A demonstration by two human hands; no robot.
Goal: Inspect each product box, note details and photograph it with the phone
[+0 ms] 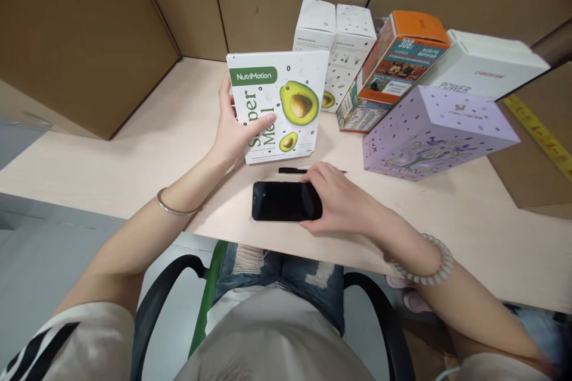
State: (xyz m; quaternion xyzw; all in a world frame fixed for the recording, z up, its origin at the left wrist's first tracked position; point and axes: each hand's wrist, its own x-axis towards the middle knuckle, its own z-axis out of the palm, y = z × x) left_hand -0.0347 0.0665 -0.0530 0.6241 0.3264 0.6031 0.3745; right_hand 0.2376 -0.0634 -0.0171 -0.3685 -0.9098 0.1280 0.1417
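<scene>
My left hand (236, 125) grips a white NutriMotion box (288, 71) with avocado pictures, thumb across its front and fingers behind its left edge. The box stands upright, tilted slightly; whether its bottom touches the table I cannot tell. My right hand (335, 199) closes around the right end of a black smartphone (283, 201), which lies flat with its screen dark. Just beyond the phone is a thin black pen (292, 171), partly hidden behind my right fingers.
Two white boxes (315, 21), an orange box (420, 27), a white POWER box (491, 65) and a lilac box (440, 134) stand at the back right. Large cardboard boxes (80, 30) wall the table (147, 107) behind and left. The front edge runs above my lap.
</scene>
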